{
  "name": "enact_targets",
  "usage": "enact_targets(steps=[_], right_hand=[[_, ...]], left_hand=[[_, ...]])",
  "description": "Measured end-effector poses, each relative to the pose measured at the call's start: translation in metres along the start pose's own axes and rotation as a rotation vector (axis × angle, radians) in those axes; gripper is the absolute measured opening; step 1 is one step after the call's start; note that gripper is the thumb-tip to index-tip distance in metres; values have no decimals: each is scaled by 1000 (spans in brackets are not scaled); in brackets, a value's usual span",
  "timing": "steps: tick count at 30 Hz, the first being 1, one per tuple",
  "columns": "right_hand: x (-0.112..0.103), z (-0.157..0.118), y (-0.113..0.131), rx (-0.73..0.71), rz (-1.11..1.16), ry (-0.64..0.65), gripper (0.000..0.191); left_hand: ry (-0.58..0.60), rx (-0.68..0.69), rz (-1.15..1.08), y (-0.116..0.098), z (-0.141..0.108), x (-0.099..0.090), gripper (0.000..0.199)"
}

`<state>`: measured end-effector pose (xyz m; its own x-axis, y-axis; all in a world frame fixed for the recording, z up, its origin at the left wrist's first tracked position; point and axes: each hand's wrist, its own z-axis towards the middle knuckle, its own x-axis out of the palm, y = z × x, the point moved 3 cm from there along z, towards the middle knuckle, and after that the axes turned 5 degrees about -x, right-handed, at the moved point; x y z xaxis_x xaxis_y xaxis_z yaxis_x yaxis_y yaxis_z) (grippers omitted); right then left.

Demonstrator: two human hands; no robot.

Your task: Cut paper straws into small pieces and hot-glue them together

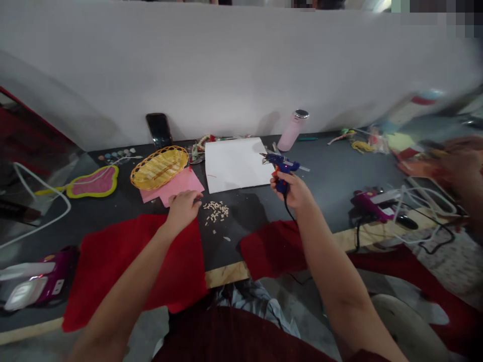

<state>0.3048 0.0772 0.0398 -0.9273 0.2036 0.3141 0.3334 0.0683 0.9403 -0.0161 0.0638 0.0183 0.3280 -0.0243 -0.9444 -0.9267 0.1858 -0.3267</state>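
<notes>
My right hand [296, 190] is wrapped round the handle of a blue glue gun [283, 173]. The gun's nozzle points left over a white sheet [239, 163], and a clear glue stick [304, 169] sticks out of its back. My left hand [183, 208] hovers at or rests on the edge of the pink sheets [179, 186], its fingers curled together; whatever is between the fingertips is too small to make out. Just right of it lies a loose pile of small beige pieces [216, 211] on the dark table.
A yellow woven basket [160, 168] sits by a phone [159, 129] against the wall. Behind the sheet stands a pink bottle [293, 130]. Red cloth [139, 261] covers the front left. Purple irons with cords [373, 203] lie at both sides. Another person's hand [462, 161] is at the right.
</notes>
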Motion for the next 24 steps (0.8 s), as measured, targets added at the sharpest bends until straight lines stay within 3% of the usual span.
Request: enact_targets(steps=[3,8,24], right_hand=[[15,0,-14,-17,56,81,24],[17,1,-35,-22,74,134,27],[36,-12,-47,37,21,309,20]], left_hand=[[-9,-2,42,-3,-11,14,19],[-18,47,76,-23,-14,19,19],[-27,63,19,-27,-7,29,18]])
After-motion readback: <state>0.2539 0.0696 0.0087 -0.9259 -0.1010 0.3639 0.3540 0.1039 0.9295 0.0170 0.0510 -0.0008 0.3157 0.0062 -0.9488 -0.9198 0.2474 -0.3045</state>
